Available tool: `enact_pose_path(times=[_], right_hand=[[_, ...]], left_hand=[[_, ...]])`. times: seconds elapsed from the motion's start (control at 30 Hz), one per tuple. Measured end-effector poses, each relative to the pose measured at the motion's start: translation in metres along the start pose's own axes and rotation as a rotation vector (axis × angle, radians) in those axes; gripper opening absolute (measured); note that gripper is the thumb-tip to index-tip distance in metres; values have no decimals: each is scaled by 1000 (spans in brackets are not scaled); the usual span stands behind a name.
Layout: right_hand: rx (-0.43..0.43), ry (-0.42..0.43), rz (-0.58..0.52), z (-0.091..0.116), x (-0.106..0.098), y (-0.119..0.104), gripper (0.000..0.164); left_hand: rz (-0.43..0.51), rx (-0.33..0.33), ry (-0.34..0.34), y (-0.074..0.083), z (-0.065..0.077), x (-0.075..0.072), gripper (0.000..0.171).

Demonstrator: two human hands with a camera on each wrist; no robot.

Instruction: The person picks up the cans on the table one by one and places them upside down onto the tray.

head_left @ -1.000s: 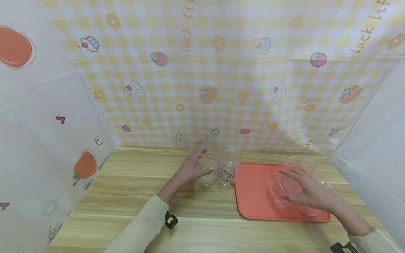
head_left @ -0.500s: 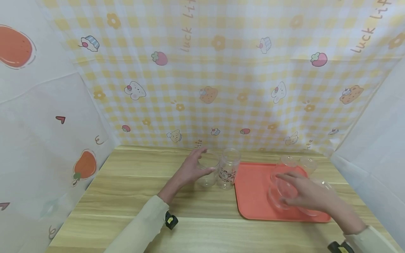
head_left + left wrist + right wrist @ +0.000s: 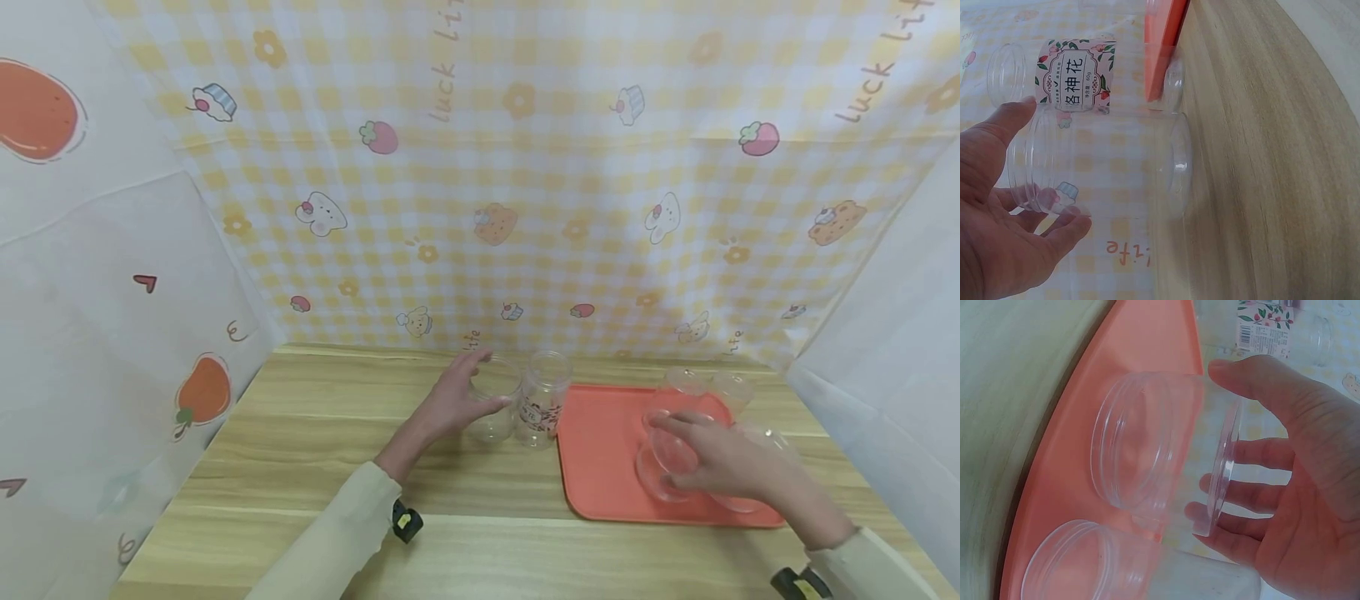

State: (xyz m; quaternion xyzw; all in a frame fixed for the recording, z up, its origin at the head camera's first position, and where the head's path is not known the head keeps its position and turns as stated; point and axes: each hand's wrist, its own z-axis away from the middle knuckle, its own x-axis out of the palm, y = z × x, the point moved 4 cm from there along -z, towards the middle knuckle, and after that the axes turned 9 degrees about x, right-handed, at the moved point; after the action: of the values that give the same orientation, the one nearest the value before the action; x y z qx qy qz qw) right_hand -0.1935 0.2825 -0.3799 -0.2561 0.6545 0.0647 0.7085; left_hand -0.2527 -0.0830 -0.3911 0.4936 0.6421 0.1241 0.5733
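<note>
My left hand (image 3: 453,400) curves round the mouth of a clear plastic jar (image 3: 1122,162) standing upright on the wooden table. The thumb lies along one side of its threaded rim and the fingers along the other. Touching or close beside it is a second clear jar (image 3: 542,408), wrapped with a flowered pink label. At the right, my right hand (image 3: 727,458) holds a clear jar (image 3: 1147,444) by its base end, thumb on one side and fingers on the other. This jar is mouth down at the orange tray (image 3: 600,450); whether its rim touches cannot be told.
Several more clear jars are at the tray, among them a back jar (image 3: 682,385), another jar (image 3: 729,392) beside it and a jar (image 3: 1079,562) by my right wrist. A checked cloth (image 3: 480,167) hangs behind the table (image 3: 337,400).
My right hand and its jar have shifted a little left and nearer to me over the tray. The left hand and the jars beside it have stayed put.
</note>
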Motion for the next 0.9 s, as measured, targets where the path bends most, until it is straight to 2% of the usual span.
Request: enact_pose_path(times=[0.23,0.4,0.53,0.67,0.9], right_hand=[[-9,11,53,-3,3,-2,74],[-10,-5,89,-5,4,-3,73],[-8,-19,81,-6,4,-5,72],[4,-29,58,-7,4,-5,74],[21,-19,43,-6,4,-7,77]], left_hand=[[3,-26,-13,0,-3,-1,86],[-38,-61,-45,2,-6,-2,87],[-80,-83,-75,7,-9,-5,87],[-111,-78,-96,13,-11,-8,87],[-142,-70,-97,10,-12,-6,86]])
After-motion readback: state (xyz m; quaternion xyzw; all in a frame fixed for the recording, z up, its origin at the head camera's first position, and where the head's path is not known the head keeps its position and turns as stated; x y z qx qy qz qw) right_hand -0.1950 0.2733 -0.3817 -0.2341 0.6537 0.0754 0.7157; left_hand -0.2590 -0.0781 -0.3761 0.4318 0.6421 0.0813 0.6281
